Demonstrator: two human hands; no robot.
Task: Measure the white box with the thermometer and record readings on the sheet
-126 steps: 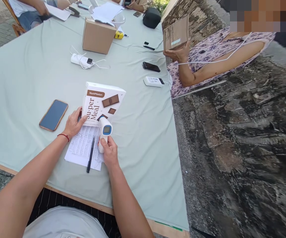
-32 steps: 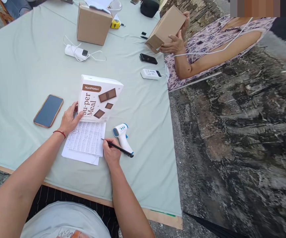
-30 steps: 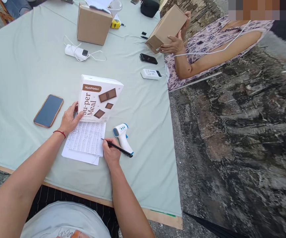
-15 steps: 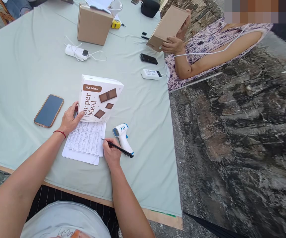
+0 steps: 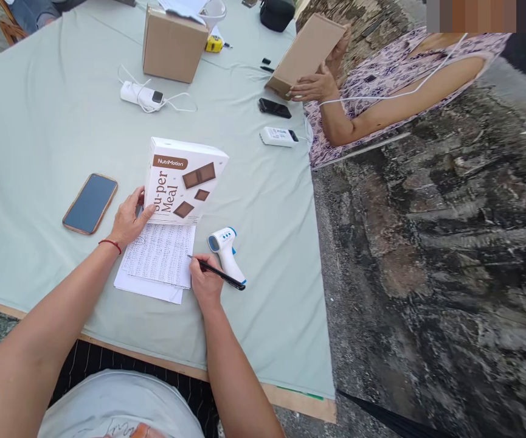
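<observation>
My left hand grips the lower left edge of a white food box with brown "Su-per Meal" print and chocolate pictures. The box stands upright at the top end of some papers covered in handwriting, thumb on its front, my other fingers partly hidden behind. My right hand is closed round a black pen, its tip over the papers' right edge. Just right of that hand lies a white and blue infrared thermometer.
A phone lies left of my left hand. Farther off are a white cabled device, a cardboard box, a yellow tape measure, a black device and a white one. A person at right holds a cardboard box.
The other person's near hand has opened and slid down along their cardboard box, which is tilted slightly differently. My hands, the food box and the pen look unmoved.
</observation>
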